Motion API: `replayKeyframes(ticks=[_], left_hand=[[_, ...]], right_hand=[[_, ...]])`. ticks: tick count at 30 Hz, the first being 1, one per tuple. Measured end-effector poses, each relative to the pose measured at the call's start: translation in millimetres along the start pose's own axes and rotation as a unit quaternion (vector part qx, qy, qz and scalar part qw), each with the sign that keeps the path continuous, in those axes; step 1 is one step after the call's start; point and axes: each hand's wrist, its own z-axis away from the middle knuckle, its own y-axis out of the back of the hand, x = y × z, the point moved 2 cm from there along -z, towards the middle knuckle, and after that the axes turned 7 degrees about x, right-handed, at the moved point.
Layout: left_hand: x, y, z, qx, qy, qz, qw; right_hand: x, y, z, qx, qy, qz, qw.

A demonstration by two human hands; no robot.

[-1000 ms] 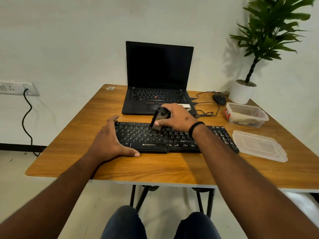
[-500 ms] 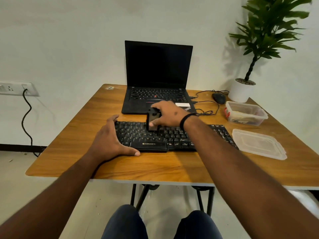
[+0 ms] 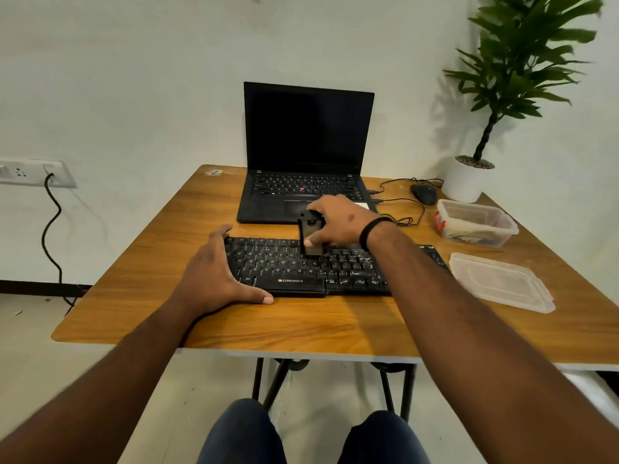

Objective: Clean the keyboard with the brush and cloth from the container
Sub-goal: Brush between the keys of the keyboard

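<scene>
A black keyboard [image 3: 284,266] lies across the middle of the wooden table [image 3: 301,323]. My right hand [image 3: 338,226] grips a small black brush [image 3: 312,237] upright, its lower end on the keys near the keyboard's upper middle. My left hand [image 3: 214,279] rests flat against the keyboard's left end, fingers along the side and thumb along the front edge. At the right stands the clear container [image 3: 475,222] with cloth-like contents inside, its lid [image 3: 499,283] lying on the table nearer to me.
A black laptop [image 3: 304,155] stands open right behind the keyboard. A black mouse [image 3: 424,193] with loose cables sits to its right, beside a potted plant [image 3: 469,179] at the far right corner. A wall socket [image 3: 33,174] with a cable is at left.
My right hand has slid the brush leftward along the upper rows of the keyboard. My left hand has stayed in place.
</scene>
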Motion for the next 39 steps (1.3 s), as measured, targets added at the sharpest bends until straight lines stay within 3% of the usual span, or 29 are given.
replayKeyframes(ticks=[3,8,11,15,17,21,24,28,32,35,39], left_hand=[[0.4,0.1,0.4,-0.002,0.001,0.003,1.000],[0.6,0.1,-0.3,0.000,-0.007,0.002,1.000],[-0.3,-0.2,0.2,0.005,-0.014,-0.002,1.000],[-0.1,-1.0,0.0,0.005,-0.015,-0.003,1.000],[-0.3,-0.6,0.1,0.003,-0.014,-0.001,1.000],[-0.3,-0.4,0.6,0.003,-0.010,0.003,1.000],[-0.9,0.1,-0.3,0.001,-0.006,0.008,1.000],[-1.2,-0.1,0.0,-0.003,-0.004,0.008,1.000],[-2.3,0.4,0.3,0.000,-0.004,0.006,1.000],[-0.5,0.4,1.0,-0.001,-0.003,0.008,1.000],[0.3,0.6,0.6,0.003,-0.006,0.010,1.000]], right_hand=[[-11.1,-9.1,-1.7,0.028,0.033,-0.035,0.998],[1.0,1.3,13.4,0.265,-0.004,-0.053,0.963],[21.0,0.3,26.1,0.322,-0.042,-0.088,0.942],[32.0,-20.2,33.2,0.274,-0.040,-0.102,0.955],[33.0,-29.8,32.2,0.248,-0.042,-0.058,0.966],[38.1,-24.2,34.3,0.313,-0.050,-0.066,0.946],[39.8,-24.9,36.9,0.252,-0.044,-0.071,0.964],[46.1,-22.3,40.5,0.305,-0.060,-0.041,0.950],[46.7,-23.4,42.0,0.281,-0.057,-0.054,0.956],[46.6,-21.5,43.6,0.310,-0.054,-0.014,0.949],[43.3,-23.8,40.9,0.272,-0.043,-0.019,0.961]])
